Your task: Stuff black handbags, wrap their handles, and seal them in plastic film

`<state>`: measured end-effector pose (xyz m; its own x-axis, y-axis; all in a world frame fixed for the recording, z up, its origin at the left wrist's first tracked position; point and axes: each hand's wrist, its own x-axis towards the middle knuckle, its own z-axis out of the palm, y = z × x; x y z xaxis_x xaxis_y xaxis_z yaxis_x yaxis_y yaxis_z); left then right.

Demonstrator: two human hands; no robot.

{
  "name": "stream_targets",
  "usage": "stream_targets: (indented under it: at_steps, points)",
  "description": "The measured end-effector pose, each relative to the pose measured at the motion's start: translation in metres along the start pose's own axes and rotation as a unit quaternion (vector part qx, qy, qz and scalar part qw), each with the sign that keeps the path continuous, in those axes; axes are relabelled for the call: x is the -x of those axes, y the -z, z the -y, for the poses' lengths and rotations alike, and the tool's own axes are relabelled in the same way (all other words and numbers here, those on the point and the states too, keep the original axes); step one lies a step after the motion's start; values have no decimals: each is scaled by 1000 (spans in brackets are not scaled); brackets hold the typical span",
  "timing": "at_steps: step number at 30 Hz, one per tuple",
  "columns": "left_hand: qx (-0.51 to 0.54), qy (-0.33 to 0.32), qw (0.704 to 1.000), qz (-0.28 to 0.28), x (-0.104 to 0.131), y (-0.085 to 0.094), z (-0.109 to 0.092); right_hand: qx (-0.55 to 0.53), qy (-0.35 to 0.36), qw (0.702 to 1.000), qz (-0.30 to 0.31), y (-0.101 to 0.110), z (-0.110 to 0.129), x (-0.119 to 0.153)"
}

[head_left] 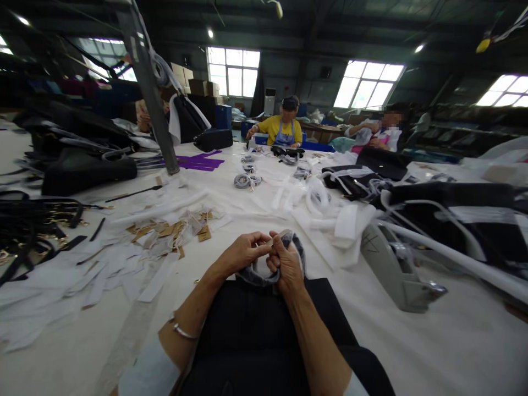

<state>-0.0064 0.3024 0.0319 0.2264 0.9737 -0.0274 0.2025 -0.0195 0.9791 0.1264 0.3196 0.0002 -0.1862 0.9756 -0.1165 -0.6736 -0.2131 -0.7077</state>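
Observation:
A dark coiled strap wrapped in clear plastic (259, 278) is held over the front of a black bag (251, 335). My right hand (286, 267) is closed round the side of this coil, its thumb pressed on top. Close beside it, my left hand (249, 250) has its fingers pinched together at a thin pale strip (284, 237) by the coil's upper edge. The fingers partly hide the strip, so its kind is unclear. The black bag lies under both forearms on the white-covered table.
A grey tape dispenser (391, 269) stands to the right, near white foam pieces (348, 225) and black bags (454, 209). Brown tags (165, 228), white paper strips (94, 275) and black straps (37, 225) lie left. A metal post (152, 93) rises there. Co-workers sit across the table.

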Motion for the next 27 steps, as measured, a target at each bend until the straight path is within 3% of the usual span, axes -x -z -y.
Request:
stream_targets:
  at_steps: [13, 15, 17, 19, 21, 22, 23, 24, 27]
  points:
    - [77, 17, 997, -25, -9, -4, 11, 33, 21, 999, -25, 3, -3, -1]
    - [55, 21, 997, -45, -10, 1, 14, 32, 23, 999, -27, 4, -3, -1]
    - [-32, 29, 993, -114, -8, 13, 15, 30, 27, 999, -31, 4, -2, -1]
    - [-195, 16, 949, -249, -4, 30, 13, 27, 30, 999, -36, 4, -2, 0]
    - [-347, -8, 862, -370, 2, 46, 8, 23, 30, 999, -38, 4, -3, 0]
    - [-389, -16, 833, -393, 4, 50, 4, 20, 29, 999, -37, 4, -3, 0]
    - [-405, -20, 830, -384, 6, 52, -1, 20, 26, 999, -34, 3, -3, 0]
    - [-398, -21, 851, -342, 7, 49, -5, 20, 25, 999, -31, 3, -4, 0]
    - [-321, -23, 937, -134, 6, 27, -12, 23, 26, 999, -22, 3, -3, 0]
